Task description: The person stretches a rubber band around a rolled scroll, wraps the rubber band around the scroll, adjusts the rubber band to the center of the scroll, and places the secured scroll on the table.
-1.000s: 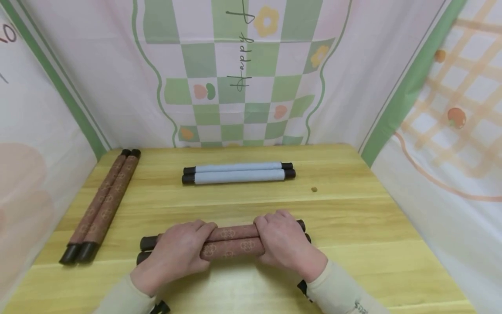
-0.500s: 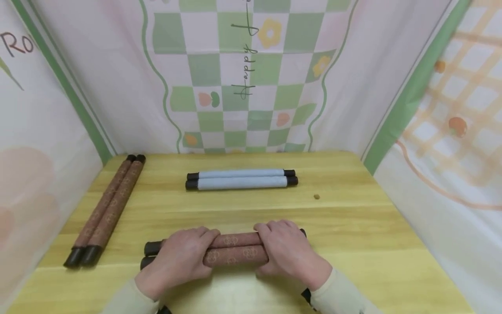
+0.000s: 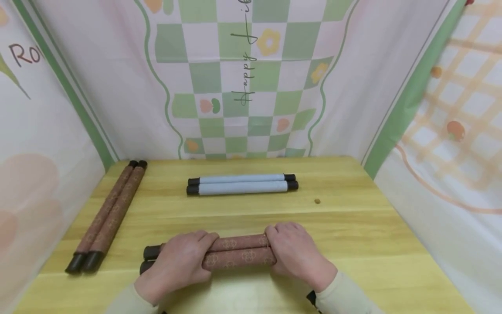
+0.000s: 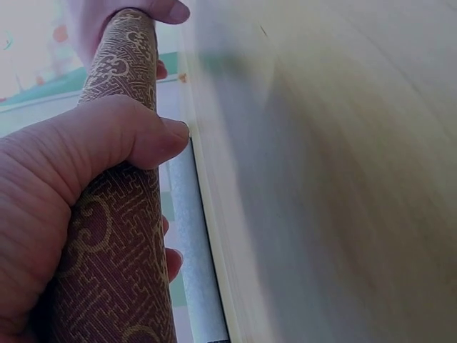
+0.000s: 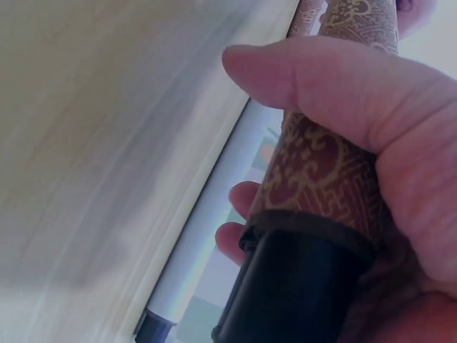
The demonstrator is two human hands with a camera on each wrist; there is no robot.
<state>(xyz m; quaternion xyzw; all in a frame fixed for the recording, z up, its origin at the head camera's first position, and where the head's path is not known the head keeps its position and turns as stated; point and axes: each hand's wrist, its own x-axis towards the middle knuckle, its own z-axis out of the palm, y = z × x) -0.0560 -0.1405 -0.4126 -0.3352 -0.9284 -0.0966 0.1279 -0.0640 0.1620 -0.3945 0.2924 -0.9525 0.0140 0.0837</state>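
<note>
Near the front of the table, both hands grip a rolled-up scroll [image 3: 239, 258], two side-by-side rolls in reddish-brown cloth with a gold pattern and black end caps. My left hand [image 3: 184, 260] wraps its left part, the thumb on the near side and fingertips showing beyond it in the left wrist view. Toward the other end, my right hand [image 3: 296, 253] curls round it; in the right wrist view a black end cap [image 5: 293, 286] sticks out past the grip. In the head view the right end is hidden behind that hand. The scroll appears raised slightly off the table.
A light-blue double-rolled scroll [image 3: 243, 185] with black ends lies across the back of the table [image 3: 372, 244]. Another brown patterned scroll [image 3: 110, 213] lies slanted along the left side. A small brown speck [image 3: 317, 201] sits at right. Patterned curtains [image 3: 251, 78] surround the table.
My right hand has shifted a little to the right along the scroll, leaving more cloth visible between the hands. The left hand keeps its grip. The head view has tilted up slightly.
</note>
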